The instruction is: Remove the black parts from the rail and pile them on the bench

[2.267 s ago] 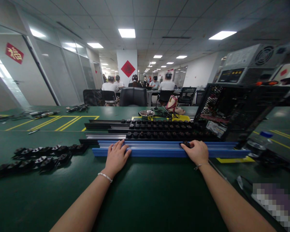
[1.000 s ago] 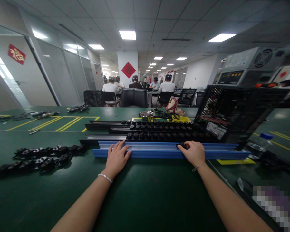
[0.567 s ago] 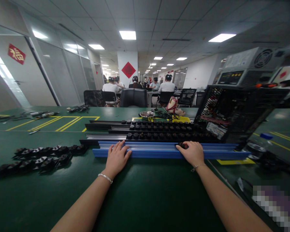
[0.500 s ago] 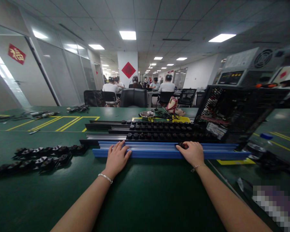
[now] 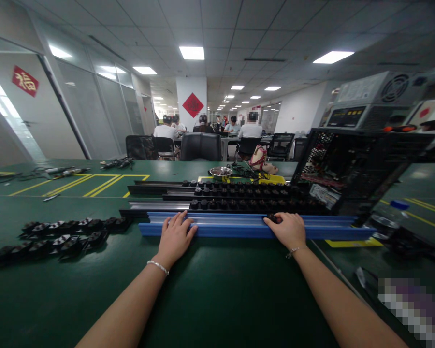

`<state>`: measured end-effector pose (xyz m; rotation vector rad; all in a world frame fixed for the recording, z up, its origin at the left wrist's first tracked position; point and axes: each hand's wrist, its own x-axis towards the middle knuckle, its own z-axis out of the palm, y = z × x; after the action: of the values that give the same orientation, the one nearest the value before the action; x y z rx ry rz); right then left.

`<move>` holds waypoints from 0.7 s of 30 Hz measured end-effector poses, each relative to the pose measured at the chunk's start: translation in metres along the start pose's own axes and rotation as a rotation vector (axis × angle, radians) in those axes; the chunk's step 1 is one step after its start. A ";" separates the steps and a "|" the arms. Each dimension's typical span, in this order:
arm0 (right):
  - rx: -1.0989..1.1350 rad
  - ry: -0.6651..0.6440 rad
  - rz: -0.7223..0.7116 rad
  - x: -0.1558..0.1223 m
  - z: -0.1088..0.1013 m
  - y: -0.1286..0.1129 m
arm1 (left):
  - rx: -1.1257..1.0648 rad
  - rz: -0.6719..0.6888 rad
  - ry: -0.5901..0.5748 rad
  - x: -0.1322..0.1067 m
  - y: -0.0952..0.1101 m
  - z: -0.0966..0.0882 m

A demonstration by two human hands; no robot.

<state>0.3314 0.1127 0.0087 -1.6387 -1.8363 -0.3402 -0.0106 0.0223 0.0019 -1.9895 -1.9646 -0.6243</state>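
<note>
A long blue metal channel (image 5: 235,230) lies crosswise on the green table in front of me. My left hand (image 5: 176,235) rests on its left part, fingers stretched out over the groove and thumb apart. Toward the right of the channel, my right hand (image 5: 289,228) is closed around a small black module (image 5: 271,218) that sits in the groove; the fingers hide much of it. Just behind the blue piece are black channels (image 5: 159,206), with rows of similar black modules (image 5: 235,204) set in them. More loose black modules (image 5: 68,227) lie in two rows at the left.
An opened computer case (image 5: 362,169) stands at the right, with a power supply (image 5: 377,96) on top. Near it are a blue-capped clear container (image 5: 387,217) and dark parts. A metal bowl (image 5: 220,172), a yellow tray (image 5: 271,179) and cables (image 5: 118,163) lie farther back. People sit beyond.
</note>
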 end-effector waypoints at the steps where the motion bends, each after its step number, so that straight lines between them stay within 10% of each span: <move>1: 0.000 0.000 0.002 0.000 0.000 0.000 | -0.001 0.002 0.001 0.000 0.000 0.000; 21: 0.062 -0.011 0.004 -0.002 0.000 -0.013 | 0.012 0.012 0.013 0.000 -0.002 0.002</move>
<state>0.3186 0.1082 0.0107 -1.6048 -1.8331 -0.2711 -0.0124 0.0232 -0.0006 -1.9841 -1.9435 -0.6195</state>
